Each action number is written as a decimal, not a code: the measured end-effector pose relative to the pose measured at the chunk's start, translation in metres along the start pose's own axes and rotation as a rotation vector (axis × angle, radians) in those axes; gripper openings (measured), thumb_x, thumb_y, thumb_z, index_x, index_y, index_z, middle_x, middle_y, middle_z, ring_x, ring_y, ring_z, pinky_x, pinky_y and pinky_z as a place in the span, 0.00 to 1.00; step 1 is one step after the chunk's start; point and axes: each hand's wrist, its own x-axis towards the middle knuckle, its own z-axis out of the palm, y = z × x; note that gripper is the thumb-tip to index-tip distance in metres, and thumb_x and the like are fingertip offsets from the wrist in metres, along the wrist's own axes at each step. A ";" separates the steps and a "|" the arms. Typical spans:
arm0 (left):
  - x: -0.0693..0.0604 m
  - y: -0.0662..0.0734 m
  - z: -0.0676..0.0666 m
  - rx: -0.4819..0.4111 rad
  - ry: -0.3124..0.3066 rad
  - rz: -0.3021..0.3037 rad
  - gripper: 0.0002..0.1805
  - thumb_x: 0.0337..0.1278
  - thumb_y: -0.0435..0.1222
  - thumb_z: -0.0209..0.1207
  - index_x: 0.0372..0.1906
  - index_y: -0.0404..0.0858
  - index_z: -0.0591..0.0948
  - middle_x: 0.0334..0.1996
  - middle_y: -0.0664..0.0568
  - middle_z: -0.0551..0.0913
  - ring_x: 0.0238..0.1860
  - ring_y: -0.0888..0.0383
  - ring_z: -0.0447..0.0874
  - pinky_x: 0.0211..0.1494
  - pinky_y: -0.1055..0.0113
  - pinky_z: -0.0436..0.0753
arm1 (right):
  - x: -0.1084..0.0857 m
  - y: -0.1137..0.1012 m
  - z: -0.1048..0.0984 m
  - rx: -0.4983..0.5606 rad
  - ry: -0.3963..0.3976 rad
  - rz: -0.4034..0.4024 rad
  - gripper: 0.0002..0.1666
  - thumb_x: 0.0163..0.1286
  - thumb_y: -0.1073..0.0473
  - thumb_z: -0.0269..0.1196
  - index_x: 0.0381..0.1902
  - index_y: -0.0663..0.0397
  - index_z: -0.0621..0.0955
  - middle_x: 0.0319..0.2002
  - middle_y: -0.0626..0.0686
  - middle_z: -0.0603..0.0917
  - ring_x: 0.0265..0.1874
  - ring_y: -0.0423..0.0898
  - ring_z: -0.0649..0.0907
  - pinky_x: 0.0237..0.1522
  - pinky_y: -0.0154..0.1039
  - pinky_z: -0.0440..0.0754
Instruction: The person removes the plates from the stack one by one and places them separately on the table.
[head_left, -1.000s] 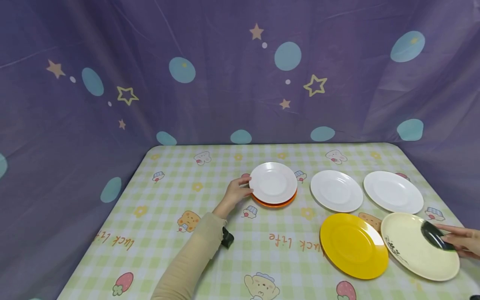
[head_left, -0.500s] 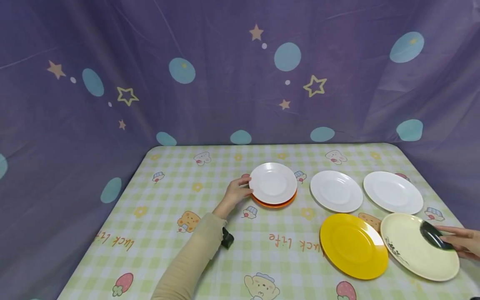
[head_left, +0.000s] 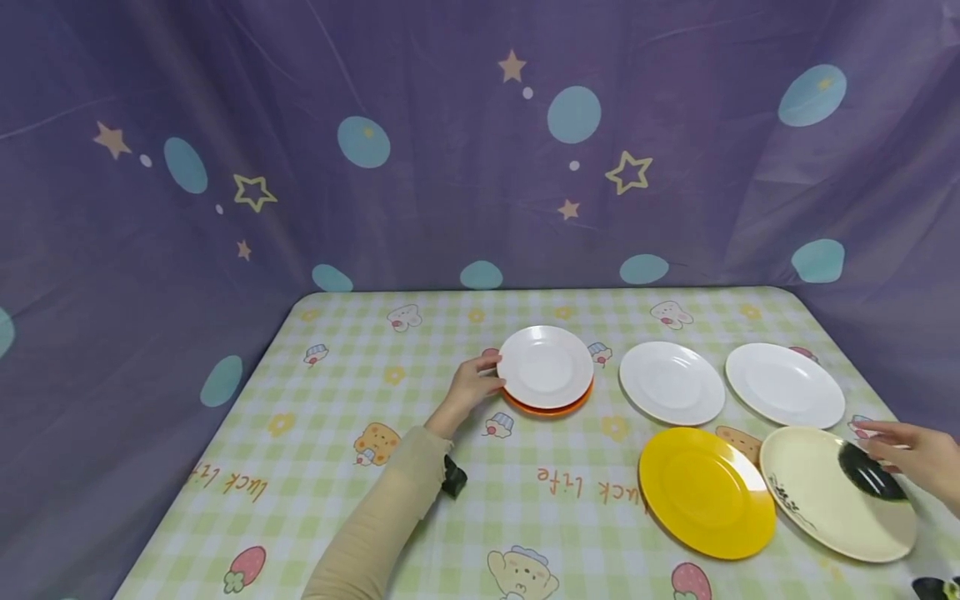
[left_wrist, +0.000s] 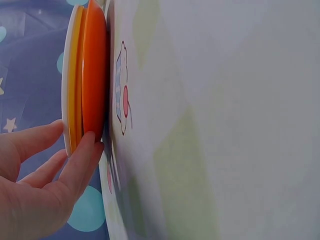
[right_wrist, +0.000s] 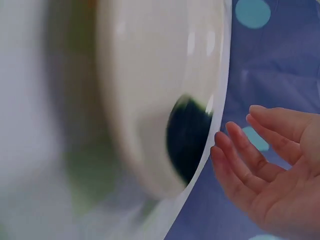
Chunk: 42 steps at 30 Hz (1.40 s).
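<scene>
In the head view my left hand (head_left: 471,385) reaches to the left rim of a small stack of plates, its fingertips touching the edge. A white plate (head_left: 545,365) tops the stack; in the left wrist view a yellow plate (left_wrist: 78,60) and an orange plate (left_wrist: 94,75) show beneath it. My right hand (head_left: 918,458) hovers by the upper right rim of a large cream plate (head_left: 825,500) with a dark green patch and a small plant print. Its fingers are loosely bent and hold nothing; the right wrist view shows a gap between fingertips and rim.
A yellow plate (head_left: 705,492) lies left of the cream plate. Behind them rest a white plate (head_left: 671,383) and an oval white plate (head_left: 786,385). A green checked cloth (head_left: 315,517) covers the table, with a purple curtain (head_left: 450,208) behind.
My right hand has let go of the cream plate's rim and lifted slightly up and away. The left hand and all the plates have stayed in place.
</scene>
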 end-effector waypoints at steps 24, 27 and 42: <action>-0.002 0.003 -0.001 -0.005 -0.002 0.001 0.25 0.46 0.22 0.57 0.54 0.29 0.72 0.55 0.38 0.70 0.52 0.46 0.73 0.45 0.67 0.80 | 0.019 -0.162 0.049 0.146 -0.199 -0.242 0.23 0.64 0.59 0.56 0.51 0.72 0.72 0.38 0.62 0.81 0.28 0.43 0.81 0.29 0.37 0.82; -0.002 0.003 -0.001 -0.006 -0.003 0.003 0.25 0.46 0.22 0.57 0.54 0.29 0.71 0.55 0.38 0.70 0.52 0.46 0.72 0.45 0.67 0.80 | 0.024 -0.178 0.057 0.170 -0.230 -0.258 0.22 0.64 0.62 0.55 0.51 0.73 0.72 0.38 0.65 0.80 0.30 0.47 0.81 0.31 0.35 0.82; -0.003 0.003 0.000 0.004 -0.005 0.018 0.26 0.46 0.22 0.57 0.55 0.29 0.71 0.55 0.37 0.71 0.51 0.45 0.73 0.44 0.66 0.80 | 0.057 -0.231 0.103 0.327 -0.294 -0.312 0.19 0.62 0.67 0.56 0.50 0.74 0.73 0.37 0.67 0.79 0.30 0.55 0.82 0.31 0.38 0.82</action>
